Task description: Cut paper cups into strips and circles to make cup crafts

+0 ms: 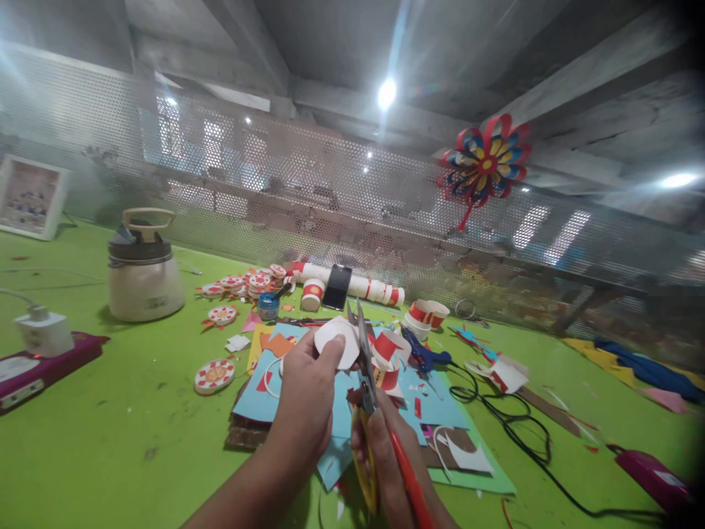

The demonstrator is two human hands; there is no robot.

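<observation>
My left hand (308,386) pinches a white paper disc (337,339) between thumb and fingers, its edge partly cut into straight sides. Wrapped round the handles of a pair of scissors (364,367) is my right hand (385,441). One handle is yellow, the other red-orange. The blades are a little apart and point away from me, right at the disc's right edge. Below both hands lie blue paper sheets (256,393) on brown cardboard. Cut red-and-white paper cup pieces (388,345) sit just right of the blades.
A blue glue gun (421,353) trails a black cable (504,415) to the right. Behind stand paper cups (312,294), a phone (337,286), a blue jar (269,305) and several decorated discs (214,375). A beige kettle (146,286) and a purple power strip (49,367) are at left.
</observation>
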